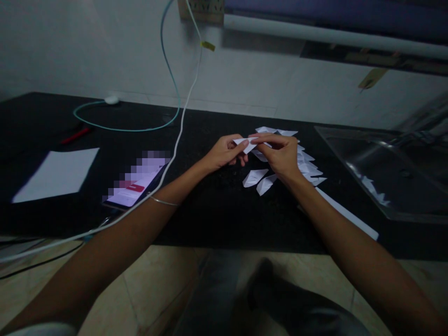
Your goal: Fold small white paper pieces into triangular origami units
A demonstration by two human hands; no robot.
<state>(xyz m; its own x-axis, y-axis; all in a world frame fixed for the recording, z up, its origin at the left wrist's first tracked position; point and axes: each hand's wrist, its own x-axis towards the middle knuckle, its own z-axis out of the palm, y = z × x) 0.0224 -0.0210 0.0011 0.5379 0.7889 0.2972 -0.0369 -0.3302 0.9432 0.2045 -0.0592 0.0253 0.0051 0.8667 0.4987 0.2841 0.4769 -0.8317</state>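
Between my two hands is a small folded piece of white paper [249, 147], held above the dark counter. My left hand [227, 151] pinches its left part, thumb on top. My right hand [283, 153] grips its right edge between thumb and fingers. Just below and between the hands, two folded paper pieces [255, 178] lie side by side on the counter. Several more folded paper pieces [308, 167] are spread in a group behind and to the right of my right hand, which partly hides them.
On the left lie a white paper sheet [59, 175], a lit phone [138, 179] and a red tool [76, 135]. A white cable [178, 140] hangs across my left forearm. A sink [402, 172] is at the right, and a white strip [346, 212] lies by my right forearm.
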